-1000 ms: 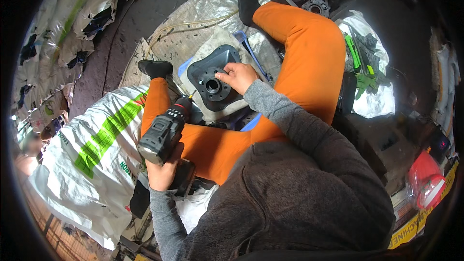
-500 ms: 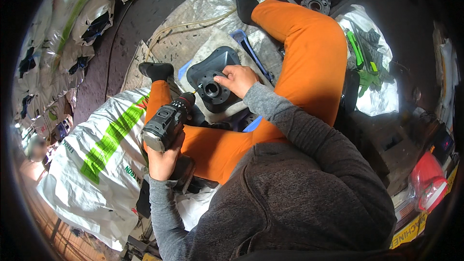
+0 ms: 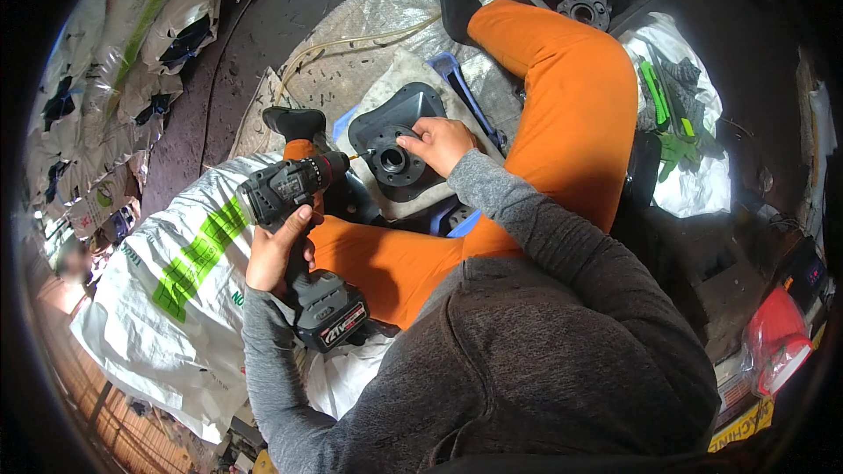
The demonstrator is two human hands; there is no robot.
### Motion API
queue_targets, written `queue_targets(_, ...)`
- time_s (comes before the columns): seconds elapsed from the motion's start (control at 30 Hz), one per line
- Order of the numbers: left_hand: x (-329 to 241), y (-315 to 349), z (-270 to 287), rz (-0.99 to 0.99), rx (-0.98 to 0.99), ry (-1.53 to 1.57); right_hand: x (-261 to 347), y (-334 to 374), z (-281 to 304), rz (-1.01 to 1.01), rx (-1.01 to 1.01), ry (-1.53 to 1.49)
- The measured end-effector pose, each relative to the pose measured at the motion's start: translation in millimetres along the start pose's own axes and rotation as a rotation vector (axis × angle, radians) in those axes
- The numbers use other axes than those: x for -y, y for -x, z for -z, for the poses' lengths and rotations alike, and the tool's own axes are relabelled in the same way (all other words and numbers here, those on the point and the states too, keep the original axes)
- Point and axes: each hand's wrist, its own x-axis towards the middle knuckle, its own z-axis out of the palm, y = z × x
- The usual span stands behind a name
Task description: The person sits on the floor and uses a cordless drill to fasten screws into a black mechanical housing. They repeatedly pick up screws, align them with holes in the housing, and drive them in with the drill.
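Observation:
My left hand (image 3: 283, 250) is wrapped round the grip of a black cordless drill (image 3: 290, 189), its battery low near my thigh. The drill's thin bit points right and its tip is close to the left edge of a round dark flange (image 3: 406, 177) with a central bore and several small holes. That flange sits on a dark grey part (image 3: 421, 104) with a wide flared base, lying between my legs. With thumb and fingers, my right hand (image 3: 439, 145) grips the upper right rim of the flange.
A pale cloth (image 3: 391, 79) lies beneath the part, beside a blue strap-like piece (image 3: 463, 96). A grey bin (image 3: 637, 0) of dark round parts stands at the upper right. Green-and-grey gloves (image 3: 676, 145) rest on white plastic at right. White sacks (image 3: 132, 298) lie at left.
The drill has swung leftward and up, turning so its bit points more to the right and its battery shows. My right hand stays on the flange. The whole view has shifted slightly.

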Motion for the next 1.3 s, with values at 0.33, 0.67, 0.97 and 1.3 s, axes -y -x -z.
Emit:
queue_targets(0.33,-1.0,2.5,-14.6,-0.29,0.036,-0.535,-1.9,-0.9,-0.2,0.012,0.008,-0.003)
queue_targets(0.67,7.9,-9.8,-3.7,-0.377,0.081,-0.955,-4.9,-3.1,-2.4,0.032,0.0,-0.093)
queue_targets(0.97,18.4,-16.6,-5.1,-0.547,0.066,-0.755,-3.1,-2.4,1.0,0.086,-0.014,0.01)
queue_targets(1.3,46.7,68.8,-30.3,-0.425,-0.081,-0.231,-1.5,3.0,23.8,-0.43,0.184,-0.789)
